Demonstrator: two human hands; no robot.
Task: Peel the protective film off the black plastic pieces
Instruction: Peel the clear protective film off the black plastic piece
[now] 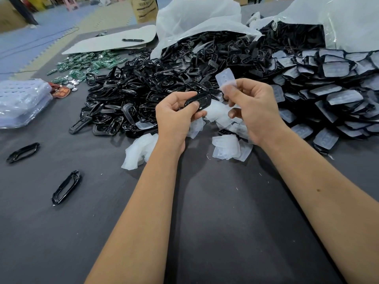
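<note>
Head view, left to right: clear plastic trays (21, 101) lie at the far left of the dark table (205, 232), with two loose black frames (23, 149) near them and green circuit boards (88, 64) farther back, before a central heap of black plastic parts (143, 87). At centre, the left hand (174, 115) grips a black plastic piece (198, 101) between thumb and fingers, while the right hand (254, 107) pinches a translucent protective film (225, 79) lifted clear of that piece, above discarded films (225, 146) on the table. Film-covered pieces (332, 83) are heaped at the right, below white bags (338, 19) at the far edge.
</note>
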